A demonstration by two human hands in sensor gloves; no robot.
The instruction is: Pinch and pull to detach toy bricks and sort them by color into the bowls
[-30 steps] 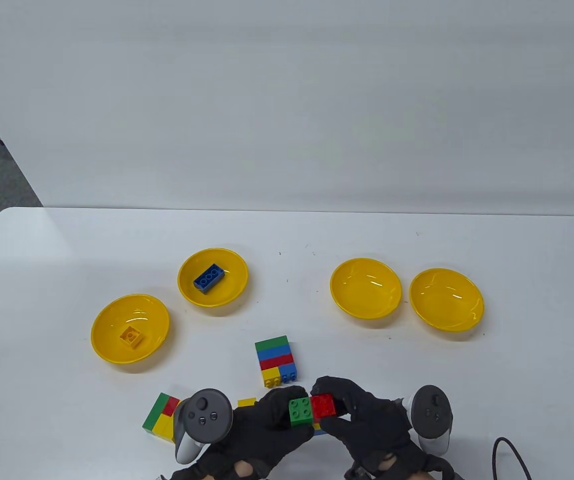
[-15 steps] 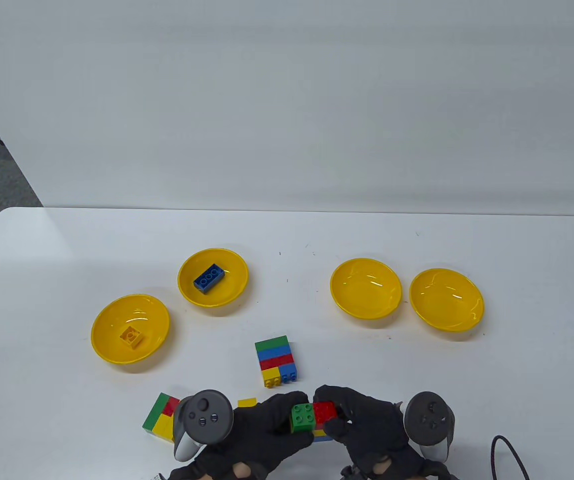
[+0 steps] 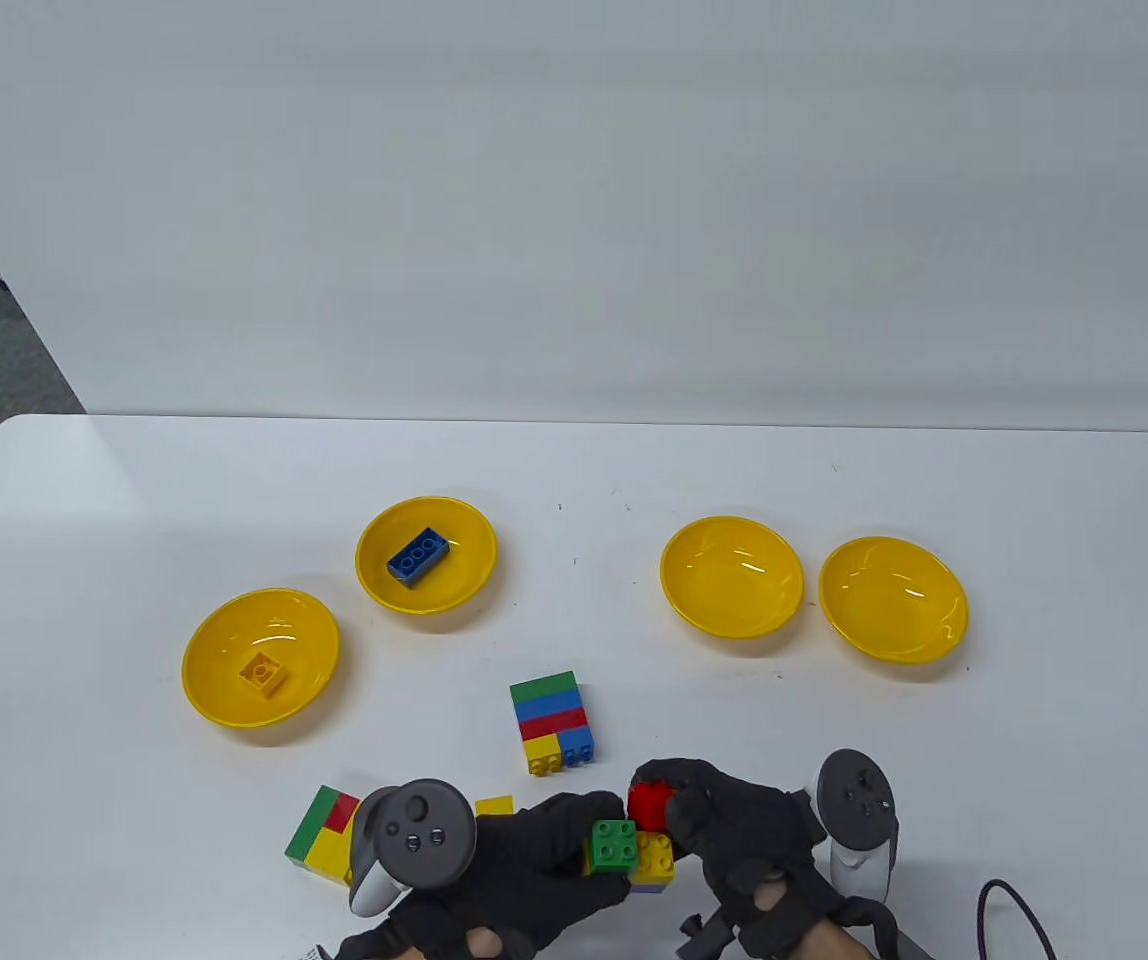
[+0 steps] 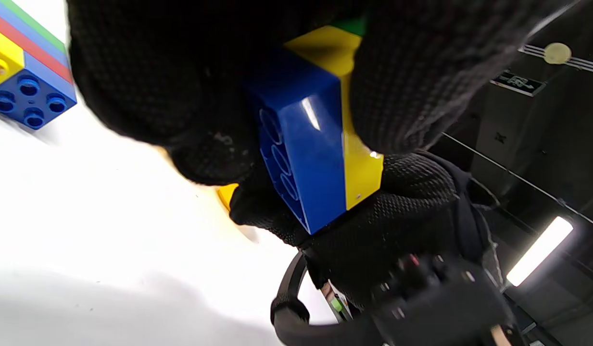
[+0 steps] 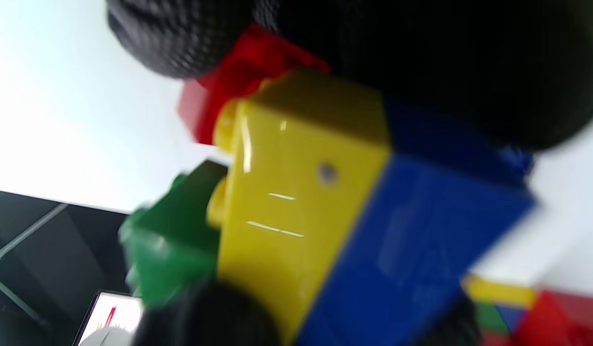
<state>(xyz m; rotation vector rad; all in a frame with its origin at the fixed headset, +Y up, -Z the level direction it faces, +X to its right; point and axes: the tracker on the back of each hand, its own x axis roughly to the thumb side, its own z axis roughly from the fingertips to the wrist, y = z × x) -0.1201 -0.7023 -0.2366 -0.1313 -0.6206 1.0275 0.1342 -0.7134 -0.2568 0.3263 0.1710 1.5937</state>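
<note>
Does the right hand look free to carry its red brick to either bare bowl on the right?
Probably yes. The right hand pinches the red brick, now off the stack, and only bare table lies between it and the bowl.

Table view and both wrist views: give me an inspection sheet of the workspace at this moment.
Surface: white table, faint specks.
Job's things: four yellow bowls; one holds a blue brick, one a yellow brick, two empty. Two brick stacks lie loose.
Clutter: nothing seen.
Grippers: left hand grips the green-yellow-blue stack; right hand pinches the red brick.
Cables: black cable at the near right edge.
Surroundings: white wall, grey floor.
</note>
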